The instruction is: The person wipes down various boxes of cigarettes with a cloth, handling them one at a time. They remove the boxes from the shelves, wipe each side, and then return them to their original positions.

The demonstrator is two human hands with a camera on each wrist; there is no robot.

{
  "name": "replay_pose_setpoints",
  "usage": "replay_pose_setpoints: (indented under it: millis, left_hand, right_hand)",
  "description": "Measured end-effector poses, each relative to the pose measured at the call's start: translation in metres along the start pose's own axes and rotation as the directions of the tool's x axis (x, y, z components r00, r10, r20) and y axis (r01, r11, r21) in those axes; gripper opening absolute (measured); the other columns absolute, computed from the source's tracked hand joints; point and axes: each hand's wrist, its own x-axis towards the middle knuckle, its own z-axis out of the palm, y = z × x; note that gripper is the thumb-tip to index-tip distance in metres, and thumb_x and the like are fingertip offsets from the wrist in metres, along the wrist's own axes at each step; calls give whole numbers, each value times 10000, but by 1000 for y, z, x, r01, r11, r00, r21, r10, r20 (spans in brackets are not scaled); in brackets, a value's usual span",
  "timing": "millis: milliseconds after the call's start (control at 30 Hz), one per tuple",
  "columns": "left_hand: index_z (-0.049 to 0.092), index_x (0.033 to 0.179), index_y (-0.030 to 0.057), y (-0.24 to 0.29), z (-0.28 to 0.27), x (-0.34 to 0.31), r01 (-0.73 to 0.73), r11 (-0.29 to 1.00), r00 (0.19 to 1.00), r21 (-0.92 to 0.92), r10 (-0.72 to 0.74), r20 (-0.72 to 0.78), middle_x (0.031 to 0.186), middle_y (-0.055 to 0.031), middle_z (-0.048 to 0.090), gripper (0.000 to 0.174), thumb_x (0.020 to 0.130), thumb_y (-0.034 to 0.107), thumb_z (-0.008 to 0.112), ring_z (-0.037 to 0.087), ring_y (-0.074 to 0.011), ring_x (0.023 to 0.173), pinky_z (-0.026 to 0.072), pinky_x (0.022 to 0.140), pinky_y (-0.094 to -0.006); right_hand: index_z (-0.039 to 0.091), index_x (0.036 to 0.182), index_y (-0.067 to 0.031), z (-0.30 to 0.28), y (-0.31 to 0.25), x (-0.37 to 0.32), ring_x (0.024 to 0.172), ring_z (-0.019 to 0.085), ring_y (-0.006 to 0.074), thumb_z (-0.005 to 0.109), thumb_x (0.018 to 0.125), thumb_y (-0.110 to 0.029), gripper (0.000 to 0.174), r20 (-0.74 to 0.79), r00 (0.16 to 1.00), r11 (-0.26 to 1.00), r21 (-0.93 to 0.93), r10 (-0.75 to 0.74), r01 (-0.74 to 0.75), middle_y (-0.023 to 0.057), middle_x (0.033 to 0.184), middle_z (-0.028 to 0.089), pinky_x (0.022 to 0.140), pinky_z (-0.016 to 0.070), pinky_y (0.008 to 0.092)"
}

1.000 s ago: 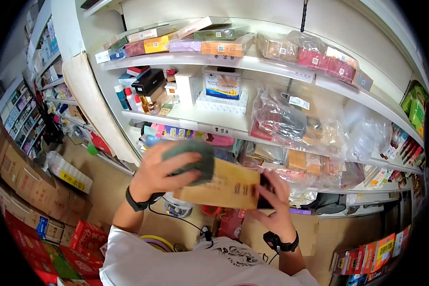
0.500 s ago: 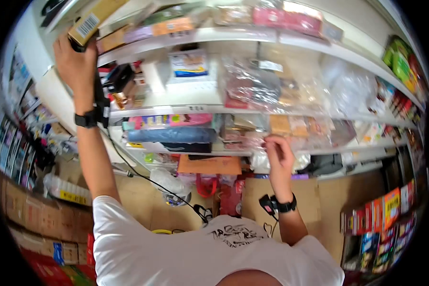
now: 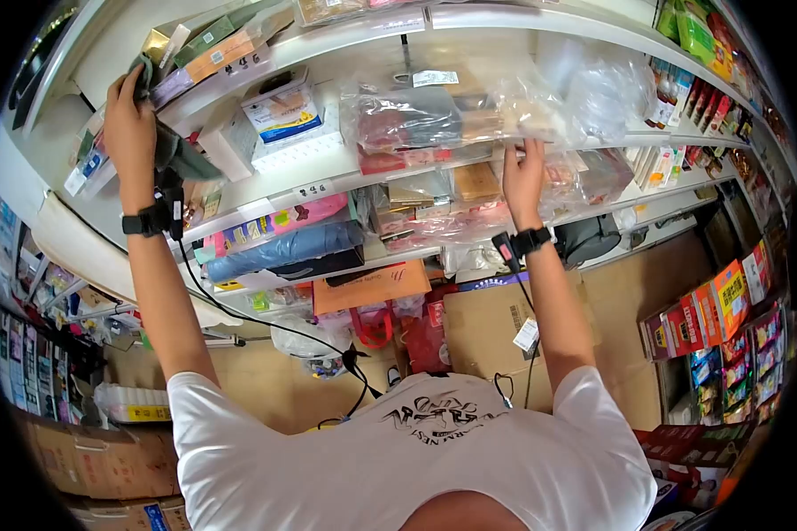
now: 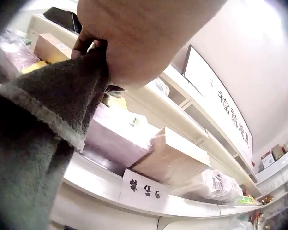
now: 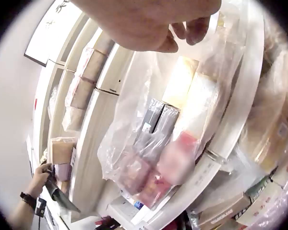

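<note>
My left hand (image 3: 130,133) is raised at the upper shelf's left end, its fingers curled round a dark green cloth (image 3: 181,157) that hangs below it. In the left wrist view the cloth (image 4: 43,110) droops from the pinching fingers, beside wrapped boxes. A gold box (image 3: 157,44) stands on that shelf just beyond the hand. My right hand (image 3: 524,181) is at the middle shelf's front edge, by clear plastic bags (image 3: 434,119) of boxes; its fingers are bent and loose, with nothing in them, also in the right wrist view.
A white box with a blue and yellow label (image 3: 282,111) stands on the middle shelf (image 3: 305,190). Lower down are a blue roll (image 3: 283,252) and an orange bag (image 3: 372,292). A cable runs from the left wrist. Flattened cardboard (image 3: 487,327) lies on the floor.
The gold box has gone from my left hand onto the upper shelf, and the cloth now hangs from that hand. My right hand has risen to the middle shelf's edge. The view has shifted.
</note>
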Motion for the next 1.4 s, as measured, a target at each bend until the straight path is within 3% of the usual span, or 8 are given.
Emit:
replay_pose_setpoints:
  millis: [233, 333, 533, 667, 800, 1033, 1200, 1400]
  left_hand:
    - [634, 1153, 39, 55, -31, -50, -9, 961, 965, -278, -64, -254, 1174, -168, 601, 441, 767, -39, 436, 556, -339, 1134, 400, 1022, -400]
    - [632, 1093, -14, 75, -37, -83, 58, 926, 957, -374, -158, -243, 1116, -175, 620, 403, 750, -39, 421, 578, -323, 1092, 397, 1022, -384]
    - [630, 1034, -29, 107, -27, -134, 164, 835, 959, -526, -260, -113, 1137, -165, 625, 337, 761, -51, 433, 578, -311, 1108, 401, 1018, -382]
    - [629, 1027, -23, 124, -16, -151, 200, 784, 957, -588, -284, -52, 1152, -167, 613, 344, 755, -59, 422, 565, -322, 1123, 390, 1032, -402]
    - [626, 1046, -26, 134, -14, -166, 217, 746, 954, -630, -299, -26, 1150, -163, 610, 333, 768, -45, 444, 552, -311, 1135, 374, 1046, -388]
    - [539, 1226, 17, 164, -15, -218, 552, 470, 811, -688, -496, 312, 1251, -117, 567, 412, 819, -46, 554, 536, -236, 1152, 436, 959, -344]
    - [574, 1124, 40, 192, -12, -278, 504, 666, 789, -550, -97, 606, 1096, -135, 662, 375, 762, -18, 653, 653, -314, 982, 506, 832, -349]
    - [594, 1148, 35, 180, 11, -284, 439, 472, 869, -764, -9, 494, 1025, -133, 688, 368, 782, -1, 600, 672, -272, 939, 504, 861, -357]
  right_hand:
    - [578, 1273, -32, 54, 16, 70, 1146, 541, 402, 659, 845, -215, 473, 38, 977, 965, -152, -210, 213, 220, 1227, 603, 1018, 393, 464]
    - [610, 1241, -109, 83, 64, 88, 1044, 602, 328, 684, 853, -324, 450, 389, 916, 844, -454, -100, 285, 157, 1159, 639, 912, 477, 451]
    - [622, 1199, -137, 73, 38, 98, 995, 613, 284, 685, 863, -354, 405, 312, 906, 958, -121, 285, -260, 120, 1106, 648, 847, 505, 427]
    - [630, 1171, -156, 67, 21, 104, 962, 620, 254, 685, 870, -374, 376, 303, 759, 642, 406, 577, -650, 96, 1070, 655, 803, 523, 411]
    - [626, 1048, -193, 66, 11, 97, 849, 612, 144, 668, 903, -395, 252, 547, 638, 317, 570, 542, -758, 7, 932, 638, 627, 529, 311]
    - [607, 1107, -72, 9, -38, 32, 707, 593, 139, 651, 908, -322, 322, 313, 779, 559, 558, 543, -613, 18, 824, 618, 688, 518, 293]
    - [500, 1284, -16, -78, -59, -57, 862, 616, 132, 702, 867, -186, 493, 371, 743, 427, 639, 557, -640, 40, 1016, 644, 740, 490, 274]
    - [444, 1304, -19, -145, -61, -121, 965, 645, 176, 652, 847, 2, 503, 578, 574, 261, 536, 580, -803, 100, 1117, 618, 790, 562, 270]
